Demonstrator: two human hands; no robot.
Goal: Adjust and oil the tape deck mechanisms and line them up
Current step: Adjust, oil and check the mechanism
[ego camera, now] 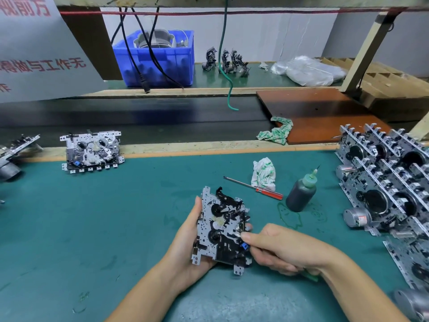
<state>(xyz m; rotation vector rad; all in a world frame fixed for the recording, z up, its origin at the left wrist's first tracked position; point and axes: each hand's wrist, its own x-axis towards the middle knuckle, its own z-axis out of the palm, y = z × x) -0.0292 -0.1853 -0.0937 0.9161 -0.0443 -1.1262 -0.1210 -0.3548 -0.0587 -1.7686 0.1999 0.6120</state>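
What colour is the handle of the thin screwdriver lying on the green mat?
Transparent red handle, seen in the head view.

- One tape deck mechanism (221,228) in my grip, left hand (188,247) beneath, right hand (276,247) at its near right edge.
- One mechanism (91,149) lying flat, far left of the grip.
- One oil bottle (301,194), right of the grip.
- One screwdriver (254,187), just beyond it.
- Two crumpled cloths (263,174), (277,130).
- One blue bin (160,59), far behind.
- One stacked batch of mechanisms (385,177), far right; number I cannot tell.
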